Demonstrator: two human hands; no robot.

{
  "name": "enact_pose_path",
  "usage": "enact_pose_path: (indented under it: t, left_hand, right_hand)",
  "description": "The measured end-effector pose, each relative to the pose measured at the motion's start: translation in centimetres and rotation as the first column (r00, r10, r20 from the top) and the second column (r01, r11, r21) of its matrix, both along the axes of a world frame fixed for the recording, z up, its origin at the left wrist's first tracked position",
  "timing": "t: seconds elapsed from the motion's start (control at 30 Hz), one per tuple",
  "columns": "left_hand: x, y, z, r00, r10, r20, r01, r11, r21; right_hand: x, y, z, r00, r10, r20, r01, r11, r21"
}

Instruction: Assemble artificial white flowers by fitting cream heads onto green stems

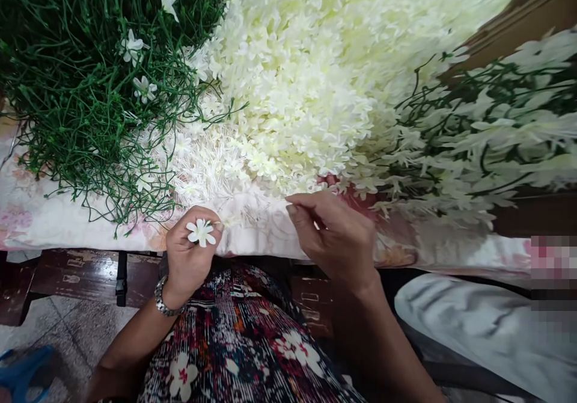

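From my distant post I look down on a long surface (49, 222) covered with pale cloth printed in faded pink and orange flowers. The biggest thing on it is a broad heap of cream-white artificial blossoms (306, 78), filling the middle. Left of that I see a dense tangle of thin, dark-green, plastic-looking stems (67, 90), a few white blossoms scattered over it. On the right, green-stemmed sprays of white flowers (487, 138) partly hide a brown cardboard box (532, 18) from me. Between heap and tangle lies a smaller patch of fine white filaments (211, 168).

At the near edge, my right hand (336, 234) is just in front of the heap, thumb and forefinger together at the tips; I cannot tell whether anything thin is pinched there. My left hand (192, 249), a silver metal-link watch (163, 298) at its wrist, has its fingers curled closed on one small white blossom (201, 233), whose open petals face up at me.
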State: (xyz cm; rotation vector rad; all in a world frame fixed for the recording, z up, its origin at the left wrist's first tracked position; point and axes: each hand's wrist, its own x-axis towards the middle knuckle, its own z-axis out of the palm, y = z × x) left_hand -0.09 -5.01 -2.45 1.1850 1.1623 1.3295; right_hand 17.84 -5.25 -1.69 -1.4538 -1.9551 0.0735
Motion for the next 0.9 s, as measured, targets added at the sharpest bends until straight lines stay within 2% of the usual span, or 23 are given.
enact_pose_path:
  t: [0.2, 0.3, 0.43, 0.57, 0.63, 0.73, 0.83, 0.9]
  left_hand:
    - [-0.3, 0.0, -0.4, 0.998, -0.05, -0.023, 0.047, 0.993, -0.112]
    - [-0.1, 0.0, 0.0, 0.979, -0.192, -0.073, 0.184, 0.977, -0.105]
    - [0.6, 0.3, 0.5, 0.858, -0.482, -0.178, 0.473, 0.876, -0.092]
    - [1.7, 0.8, 0.4, 0.761, -0.584, -0.283, 0.579, 0.808, -0.111]
    - [1.9, 0.9, 0.3, 0.748, -0.579, -0.323, 0.577, 0.809, -0.115]
    - [1.9, 1.0, 0.5, 0.778, -0.528, -0.339, 0.536, 0.84, -0.078]
    - [1.6, 1.0, 1.0, 0.812, -0.502, -0.297, 0.507, 0.86, -0.067]
    - [1.5, 1.0, 1.2, 0.853, -0.473, -0.222, 0.466, 0.881, -0.086]
  right_hand:
    - [-0.4, 0.3, -0.3, 0.973, 0.083, 0.216, -0.032, 0.973, -0.228]
    - [-0.6, 0.4, -0.2, 0.956, 0.041, 0.29, 0.019, 0.98, -0.2]
    - [-0.5, 0.6, -0.2, 0.881, -0.031, 0.471, 0.099, 0.988, -0.12]
    - [-0.6, 0.6, -0.4, 0.845, 0.015, 0.535, 0.107, 0.974, -0.198]
    - [-0.5, 0.5, -0.5, 0.856, 0.014, 0.518, 0.106, 0.974, -0.202]
    - [-0.2, 0.2, -0.6, 0.912, 0.002, 0.41, 0.085, 0.977, -0.196]
    - [0.2, 0.0, -0.4, 0.988, 0.009, 0.157, 0.026, 0.975, -0.222]
    - [0.5, -0.3, -0.1, 0.999, 0.017, -0.047, -0.028, 0.969, -0.247]
